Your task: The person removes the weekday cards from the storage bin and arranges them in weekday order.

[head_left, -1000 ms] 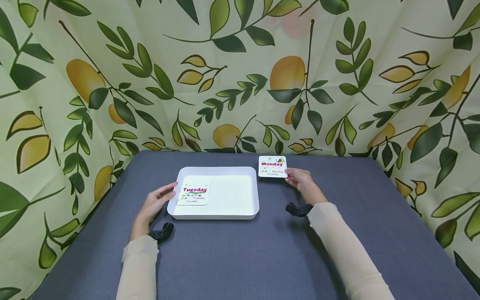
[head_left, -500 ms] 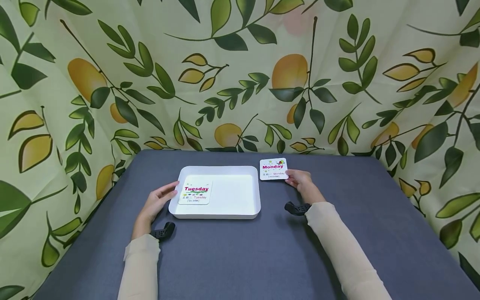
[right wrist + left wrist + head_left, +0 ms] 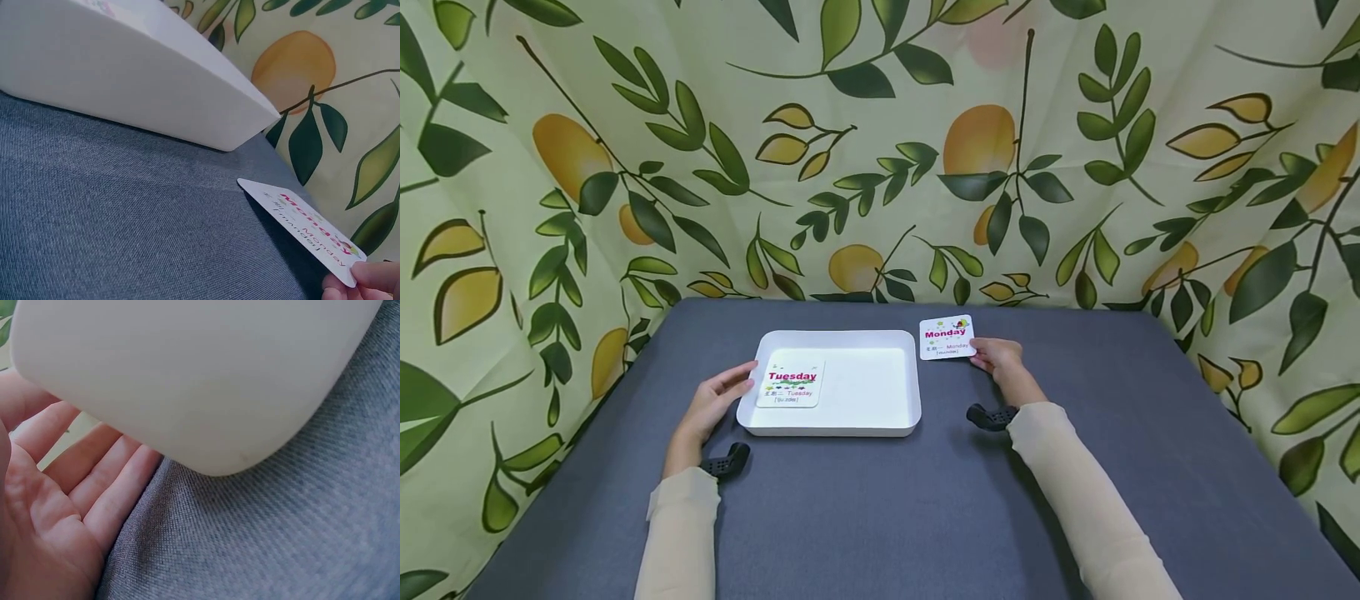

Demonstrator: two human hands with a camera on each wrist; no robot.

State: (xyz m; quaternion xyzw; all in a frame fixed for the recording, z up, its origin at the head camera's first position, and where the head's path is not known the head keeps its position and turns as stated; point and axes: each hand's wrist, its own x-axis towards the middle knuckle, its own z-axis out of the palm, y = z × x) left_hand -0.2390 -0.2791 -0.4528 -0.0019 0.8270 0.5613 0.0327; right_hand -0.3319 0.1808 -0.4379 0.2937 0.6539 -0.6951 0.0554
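Observation:
A white tray [image 3: 872, 392] lies on the table, with a "Tuesday" card [image 3: 790, 383] flat at its left side. My left hand [image 3: 715, 398] is at the tray's left edge; its fingertips touch the rim. In the left wrist view its fingers [image 3: 103, 481] are extended, their ends hidden behind the tray wall [image 3: 181, 394]. Beyond the tray's back right corner, my right hand [image 3: 1000, 360] pinches a white "Monday" card [image 3: 947, 337] by its right edge. The right wrist view shows this card [image 3: 306, 231] tilted, its near corner between thumb and finger [image 3: 375, 275].
Dark blue-grey cloth covers the table [image 3: 865, 517]. A curtain [image 3: 880, 192] printed with leaves and oranges hangs behind the table and along both sides. Each wrist wears a black camera mount, the left mount [image 3: 727, 462] near the tray's front left corner.
The "Monday" card has turned slightly counterclockwise in my right hand, its left end a little lower. My left hand, the tray and the "Tuesday" card stay in place.

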